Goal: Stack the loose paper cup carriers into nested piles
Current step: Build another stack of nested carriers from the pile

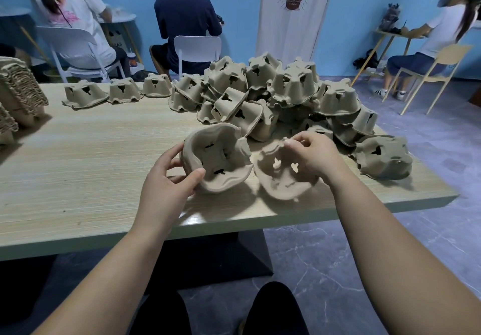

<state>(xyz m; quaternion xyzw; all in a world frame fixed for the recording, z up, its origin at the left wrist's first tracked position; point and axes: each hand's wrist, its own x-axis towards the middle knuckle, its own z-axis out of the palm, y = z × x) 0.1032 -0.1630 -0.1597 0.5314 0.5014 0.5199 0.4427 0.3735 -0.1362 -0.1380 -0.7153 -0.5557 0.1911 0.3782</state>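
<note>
Moulded pulp in both grips, mid-frame: left hand (166,181) curled round the first carrier (221,157), right hand (316,154) pinching the rim of the second carrier (278,180), hollows facing the camera, likely for nesting. Beyond, upper right, the loose heap (286,92); nested piles (20,92) at left edge.

Two brown pulp carriers were tilted, hollow sides up, side by side: left carrier (218,160) in left hand (166,178), right carrier (279,181) in right hand (315,155). Behind lay a loose heap (286,92), mostly upside down; three singles (125,91) & nested piles (18,92) sat further left.
</note>
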